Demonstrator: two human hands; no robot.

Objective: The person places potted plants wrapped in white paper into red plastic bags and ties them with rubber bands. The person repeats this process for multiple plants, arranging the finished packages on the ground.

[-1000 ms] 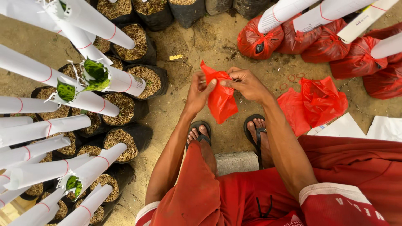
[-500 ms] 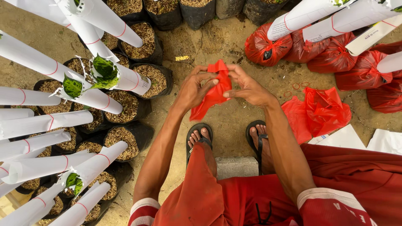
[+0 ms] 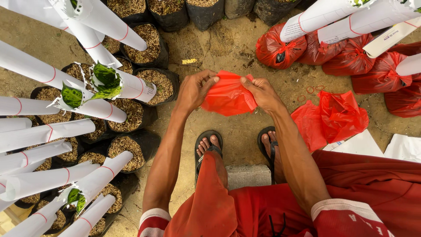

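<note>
Head view, read from left to right. At far left stand rows of black pots filled with brown husk, each holding a seedling wrapped in a white paper tube bound with thin red bands; green leaves show at some tube tops. At centre, the left hand and the right hand hold one red plastic bag between them, above the sandalled feet and the dirt ground. Each grip is narrow: thumb and fingertips pinch the bag's upper edge, left hand on the left corner, right hand on the right. The bag hangs flat and empty, its mouth not visibly parted, so the work on this bag appears to be at an early stage, with opening and filling still to come. To the right lie loose red rubber bands and a small heap of flat red bags; behind them sit several filled, tied red bags, which suggests part of the batch is done. Nothing lies between the hands and the bag; the wrapped tubes crowd in closely at left and upper right.
</note>
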